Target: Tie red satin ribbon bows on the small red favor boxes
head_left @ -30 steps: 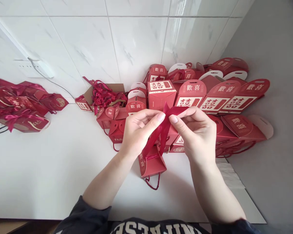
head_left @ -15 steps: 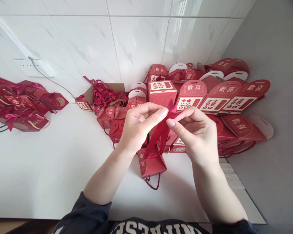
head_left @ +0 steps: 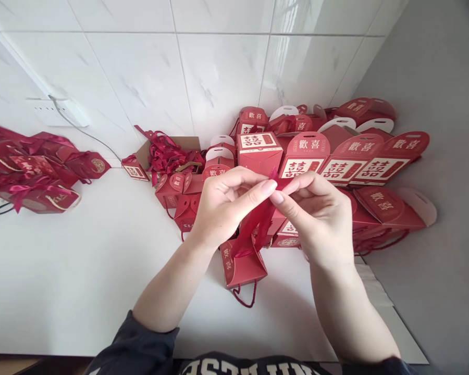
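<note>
Both hands pinch a dark red ribbon (head_left: 262,224) above a small red gift box (head_left: 245,273). My left hand (head_left: 229,205) grips it between thumb and fingers. Close against it, my right hand (head_left: 316,213) holds the ribbon the same way, and the thumb tips nearly meet. From the fingers the ribbon hangs down to the top of the box, which sits on the white table with a twisted red cord handle (head_left: 247,303) toward me. Where the ribbon crosses between the fingertips is partly hidden.
Red boxes with gold and white lettering (head_left: 305,156) crowd the back right against the tiled wall. An open carton of loose ribbons (head_left: 172,156) stands left of them. More boxes tied with bows (head_left: 42,172) lie at the far left, near a wall socket (head_left: 60,112) with a cable.
My fingertips have come closer together, and the ribbon end standing above them shows less. The left hand has shifted slightly right. The gift box has stayed in place.
</note>
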### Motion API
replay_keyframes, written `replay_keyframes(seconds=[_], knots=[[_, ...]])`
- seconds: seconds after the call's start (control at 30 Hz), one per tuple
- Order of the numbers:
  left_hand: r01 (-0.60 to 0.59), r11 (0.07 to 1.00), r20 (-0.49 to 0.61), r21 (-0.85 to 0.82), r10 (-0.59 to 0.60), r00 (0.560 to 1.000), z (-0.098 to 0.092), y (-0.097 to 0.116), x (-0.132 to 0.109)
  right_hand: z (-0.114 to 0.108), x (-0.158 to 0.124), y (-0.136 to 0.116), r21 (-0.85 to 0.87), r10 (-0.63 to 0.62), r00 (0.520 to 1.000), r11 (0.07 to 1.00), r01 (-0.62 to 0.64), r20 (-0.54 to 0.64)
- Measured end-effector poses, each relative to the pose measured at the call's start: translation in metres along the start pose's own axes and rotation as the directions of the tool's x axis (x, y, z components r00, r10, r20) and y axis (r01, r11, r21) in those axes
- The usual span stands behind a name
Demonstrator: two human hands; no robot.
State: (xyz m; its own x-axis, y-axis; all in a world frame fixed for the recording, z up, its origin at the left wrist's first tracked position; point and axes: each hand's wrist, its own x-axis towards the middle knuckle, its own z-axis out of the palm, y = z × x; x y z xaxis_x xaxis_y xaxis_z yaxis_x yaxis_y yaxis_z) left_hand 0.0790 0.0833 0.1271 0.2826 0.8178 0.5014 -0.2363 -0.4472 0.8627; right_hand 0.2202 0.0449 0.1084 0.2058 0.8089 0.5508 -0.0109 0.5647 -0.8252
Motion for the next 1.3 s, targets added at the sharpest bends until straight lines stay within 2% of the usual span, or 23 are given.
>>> replay_keyframes(seconds=[0.1,0.23,0.3,0.33,0.37,0.4,0.47,0.5,0.6,0.7,0.8,0.9,0.97,1.03,1.07,1.23,1.3], knots=[[-0.036,0.999,-0.023,0.031,0.037,0.999,0.003,0.001,0.001,0.000,0.000,0.003,0.056,0.044,0.998,0.997,-0.046,0.038],[-0.087,0.993,-0.041,0.079,0.090,0.995,-0.004,-0.002,0.002,-0.001,-0.001,0.005,0.003,0.067,0.990,0.998,-0.068,0.128],[-0.071,0.997,0.068,0.036,0.069,0.995,-0.019,-0.012,-0.002,-0.003,-0.002,0.005,0.005,0.046,0.989,0.999,-0.047,0.141],[-0.032,0.999,0.190,0.009,0.030,0.981,-0.029,-0.019,-0.007,-0.005,-0.003,0.004,0.017,0.045,0.988,0.999,-0.048,0.147],[0.007,1.000,0.318,-0.026,0.001,0.948,-0.040,-0.027,-0.012,-0.007,-0.003,0.004,0.030,0.052,0.986,0.998,-0.057,0.156],[0.061,0.998,0.442,-0.028,-0.042,0.896,-0.050,-0.035,-0.019,-0.009,-0.004,0.003,0.046,0.067,0.983,0.996,-0.076,0.171],[0.128,0.988,0.588,0.088,-0.155,0.794,-0.069,-0.050,-0.034,-0.013,-0.005,0.002,0.086,0.117,0.966,0.986,-0.140,0.229],[0.141,0.974,0.626,0.176,-0.221,0.748,-0.076,-0.056,-0.042,-0.014,-0.005,0.002,0.107,0.144,0.952,0.978,-0.178,0.268],[0.077,0.918,0.652,0.389,-0.333,0.681,-0.084,-0.066,-0.056,-0.016,-0.004,0.001,0.153,0.180,0.925,0.958,-0.242,0.334],[0.032,0.862,0.644,0.506,-0.402,0.651,-0.078,-0.068,-0.060,-0.013,-0.003,0.001,0.169,0.177,0.927,0.955,-0.243,0.331],[-0.007,0.817,0.600,0.576,-0.417,0.683,-0.070,-0.067,-0.060,-0.011,-0.001,0.000,0.171,0.161,0.925,0.958,-0.230,0.344],[-0.098,0.777,0.584,0.622,-0.377,0.719,-0.064,-0.069,-0.061,-0.010,0.001,0.000,0.149,0.165,0.921,0.962,-0.229,0.352],[-0.125,0.795,0.608,0.593,-0.340,0.717,-0.061,-0.072,-0.063,-0.010,0.002,0.000,0.131,0.179,0.913,0.962,-0.241,0.367],[-0.097,0.823,0.623,0.559,-0.340,0.704,-0.059,-0.078,-0.066,-0.011,0.003,0.001,0.137,0.183,0.908,0.958,-0.250,0.378],[-0.077,0.824,0.610,0.561,-0.349,0.712,-0.057,-0.082,-0.069,-0.011,0.004,0.002,0.149,0.179,0.909,0.957,-0.250,0.376],[0.038,0.771,0.384,0.636,-0.359,0.851,-0.052,-0.098,-0.088,-0.011,0.003,0.007,0.182,0.157,0.943,0.959,-0.217,0.294],[0.100,0.807,0.347,0.582,-0.358,0.867,-0.050,-0.103,-0.094,-0.011,0.002,0.009,0.188,0.155,0.947,0.959,-0.213,0.281]])
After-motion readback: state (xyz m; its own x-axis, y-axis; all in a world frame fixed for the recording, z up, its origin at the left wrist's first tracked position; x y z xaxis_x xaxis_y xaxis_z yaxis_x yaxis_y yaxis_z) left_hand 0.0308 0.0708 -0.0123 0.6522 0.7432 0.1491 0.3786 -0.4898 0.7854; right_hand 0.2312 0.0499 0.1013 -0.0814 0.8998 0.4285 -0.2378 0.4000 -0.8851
